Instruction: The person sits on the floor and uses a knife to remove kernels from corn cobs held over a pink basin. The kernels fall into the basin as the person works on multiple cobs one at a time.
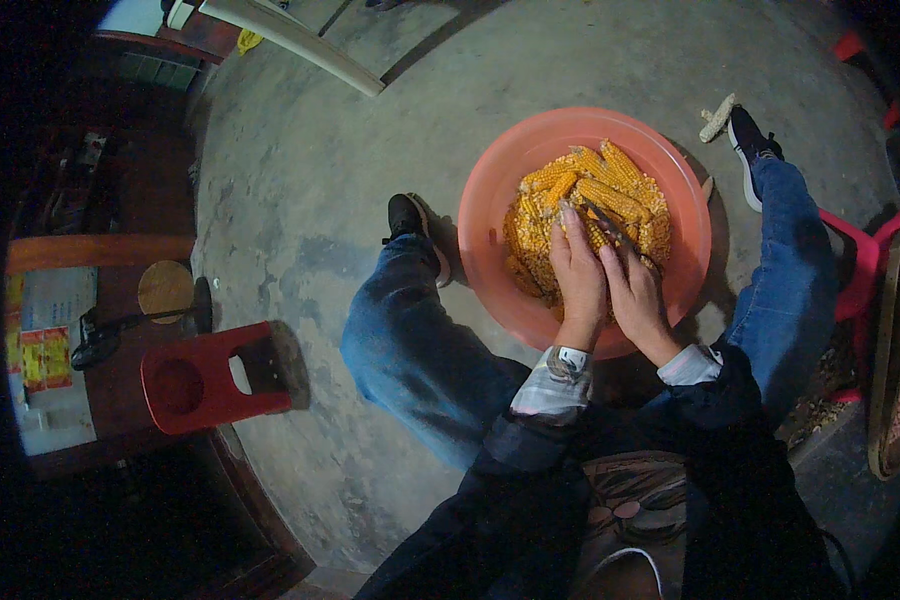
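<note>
A round orange plastic basin stands on the floor between my feet, with yellow corn cobs and loose kernels in it. Over the basin my left hand and my right hand lie side by side, palms facing. Between them is a corn cob, mostly hidden by the fingers. A thin dark tool, its kind unclear, slants past the fingertips of my right hand. How each hand shares the hold on cob and tool is partly hidden.
Pale bare corncobs lie by my right shoe. A red plastic stool is at the left, a pink plastic chair at the right beside a woven tray with pinkish contents. A pale post reaches in from the top.
</note>
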The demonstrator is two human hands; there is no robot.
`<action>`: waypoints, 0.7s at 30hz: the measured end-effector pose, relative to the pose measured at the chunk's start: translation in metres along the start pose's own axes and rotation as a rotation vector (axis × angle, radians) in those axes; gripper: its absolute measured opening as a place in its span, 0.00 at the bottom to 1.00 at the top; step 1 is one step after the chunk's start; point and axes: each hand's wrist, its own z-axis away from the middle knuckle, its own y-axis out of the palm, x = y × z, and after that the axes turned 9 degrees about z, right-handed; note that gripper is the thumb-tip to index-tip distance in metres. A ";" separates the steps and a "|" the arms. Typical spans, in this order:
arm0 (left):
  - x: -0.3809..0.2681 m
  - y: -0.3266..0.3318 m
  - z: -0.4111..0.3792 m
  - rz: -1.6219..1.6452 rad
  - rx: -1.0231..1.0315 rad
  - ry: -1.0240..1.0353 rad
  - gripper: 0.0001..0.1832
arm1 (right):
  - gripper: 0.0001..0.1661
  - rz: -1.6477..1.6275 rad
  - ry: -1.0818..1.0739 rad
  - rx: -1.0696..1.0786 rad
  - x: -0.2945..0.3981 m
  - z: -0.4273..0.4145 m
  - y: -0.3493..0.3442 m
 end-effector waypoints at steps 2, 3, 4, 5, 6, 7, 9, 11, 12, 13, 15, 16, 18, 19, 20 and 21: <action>0.001 -0.007 0.001 -0.054 0.009 -0.009 0.23 | 0.32 -0.004 0.010 0.005 0.001 0.001 0.001; 0.001 -0.008 0.002 -0.079 0.016 -0.014 0.24 | 0.32 -0.004 0.035 0.015 0.002 0.003 0.001; 0.001 -0.008 0.002 -0.056 0.014 -0.035 0.24 | 0.32 -0.004 0.059 0.024 0.001 0.003 0.000; 0.001 -0.006 0.002 -0.034 0.012 -0.055 0.24 | 0.32 -0.004 0.023 -0.008 0.000 0.003 0.000; 0.000 -0.007 0.003 -0.012 0.006 -0.075 0.24 | 0.31 -0.006 -0.015 -0.036 0.000 0.002 0.002; 0.001 -0.007 0.003 -0.050 -0.006 -0.039 0.24 | 0.31 -0.008 -0.053 -0.063 0.000 0.001 0.003; -0.003 -0.006 0.002 -0.124 -0.029 0.031 0.25 | 0.29 0.068 -0.035 -0.051 0.005 0.001 -0.001; -0.009 0.003 0.004 0.053 -0.048 -0.029 0.25 | 0.27 0.155 -0.036 -0.039 0.012 0.000 -0.008; -0.013 0.007 0.004 0.142 -0.056 -0.058 0.25 | 0.27 0.202 -0.046 -0.033 0.015 0.000 -0.013; -0.013 0.006 0.003 0.107 -0.018 -0.065 0.26 | 0.26 0.249 -0.056 -0.028 0.016 -0.001 -0.015; -0.015 -0.003 -0.003 0.036 0.053 -0.077 0.28 | 0.26 0.132 -0.082 -0.009 0.006 -0.002 -0.013; -0.012 -0.005 -0.005 0.018 0.061 -0.040 0.28 | 0.26 0.072 -0.096 0.001 0.002 -0.003 -0.010; 0.000 -0.014 -0.011 -0.018 0.074 0.032 0.27 | 0.27 -0.012 -0.083 0.004 -0.003 0.001 -0.001; 0.008 -0.019 -0.014 0.019 0.085 -0.003 0.27 | 0.27 -0.055 -0.079 0.007 -0.006 0.004 0.004; 0.016 -0.023 -0.015 0.055 0.096 -0.038 0.27 | 0.27 -0.061 -0.050 0.021 -0.009 0.007 0.007; 0.011 -0.020 -0.015 0.093 0.111 -0.078 0.27 | 0.27 -0.073 -0.066 0.024 -0.006 0.006 0.004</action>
